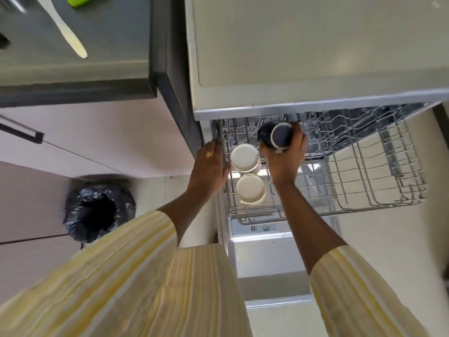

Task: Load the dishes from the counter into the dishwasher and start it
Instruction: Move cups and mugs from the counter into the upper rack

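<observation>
Head view, looking steeply down.

- Dishwasher upper rack (379,181) pulled out, wire grid mostly bare on its right half.
- Right hand (285,156) clenched around a dark mug (277,136) with a pale rim band. The mug lies tilted, long axis roughly level, running left to right, over the rack's back-left part, near the front edge of the dishwasher tub. Cannot tell whether it touches the wires yet.
- Key relation: the free slot seems to lie directly beneath and just behind the mug, in line with the two cups. My reading: the hand needs to turn the mug mouth-down and lower it straight. The right hand is the nearer one by far.
- Left hand (210,166) laid flat against the rack's left side rail, fingers extended, grasping nothing that I can make out; probably steadying the rack.
- In the rack: two white cups, upside down, bases showing: one (245,158) just left of the right hand, the second (250,188) nearer the person, the two nearly touching. Nothing else visible in the rack.
- Counter (73,64), upper left, well apart from both hands: a pale spatula (64,27) lies diagonally, and a green item (80,0) is cut off at the top edge. Likely more to load.
- Bin with black liner (98,210) on the floor at left, contents not discernible.
</observation>
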A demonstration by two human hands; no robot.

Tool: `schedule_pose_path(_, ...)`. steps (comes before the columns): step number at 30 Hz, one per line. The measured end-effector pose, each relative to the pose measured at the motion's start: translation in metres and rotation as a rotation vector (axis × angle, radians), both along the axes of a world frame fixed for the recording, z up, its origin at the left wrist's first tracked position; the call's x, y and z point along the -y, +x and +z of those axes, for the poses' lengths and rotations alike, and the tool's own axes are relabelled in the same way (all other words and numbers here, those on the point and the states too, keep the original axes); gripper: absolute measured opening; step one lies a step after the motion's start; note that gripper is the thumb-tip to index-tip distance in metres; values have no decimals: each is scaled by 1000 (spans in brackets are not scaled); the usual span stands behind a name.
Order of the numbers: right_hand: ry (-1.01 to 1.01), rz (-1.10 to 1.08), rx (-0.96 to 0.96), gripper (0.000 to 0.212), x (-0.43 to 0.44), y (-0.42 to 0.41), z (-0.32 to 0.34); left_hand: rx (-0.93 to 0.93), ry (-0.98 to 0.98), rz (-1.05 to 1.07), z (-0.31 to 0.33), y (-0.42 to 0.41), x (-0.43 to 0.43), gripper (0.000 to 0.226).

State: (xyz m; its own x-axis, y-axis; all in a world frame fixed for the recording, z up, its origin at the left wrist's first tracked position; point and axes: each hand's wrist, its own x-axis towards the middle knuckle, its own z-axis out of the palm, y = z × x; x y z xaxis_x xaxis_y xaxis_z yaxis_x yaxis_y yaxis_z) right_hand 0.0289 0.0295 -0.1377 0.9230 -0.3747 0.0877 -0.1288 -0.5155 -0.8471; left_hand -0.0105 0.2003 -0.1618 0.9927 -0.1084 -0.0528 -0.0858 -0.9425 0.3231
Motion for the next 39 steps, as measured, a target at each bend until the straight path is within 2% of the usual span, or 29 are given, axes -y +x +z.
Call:
schedule_pose_path(2, -19, 34, -11, 83, 2, 21, -9, 16, 22, 34, -4, 6, 6, 59)
schedule_pose_path(6, 1, 179, -150, 80, 2, 65, -33, 28, -11, 100, -13, 7, 19, 58)
schedule_pose_path(10, 25, 444, -321, 61, -2, 89, -41, 41, -19, 95, -20, 6, 18, 61)
schedule_pose_path(15, -51, 652, -444, 71, -12, 107, -52, 64, 30, 113, -25, 5, 18, 60)
schedule_pose_path(20, -214, 738, -440, 61, -22, 111, -60, 63, 120, 93, -25, 6, 16, 61)
schedule_pose_path(27, -247, 886, -486, 51, -32, 110, -54, 38, 173, 108, -23, 6, 17, 63)
schedule_pose_path(33, 76, 795, -686, 56, -30, 103, -44, 29, 190, 101, -24, 6, 17, 63)
schedule_pose_path(36, 325, 639, -655, 55, -28, 97, -43, 14, 200, 93, -21, 5, 18, 65)
schedule_pose_path(39, 549, 365, -546, 52, -30, 91, -45, -31, 217, 88, -14, 5, 18, 66)
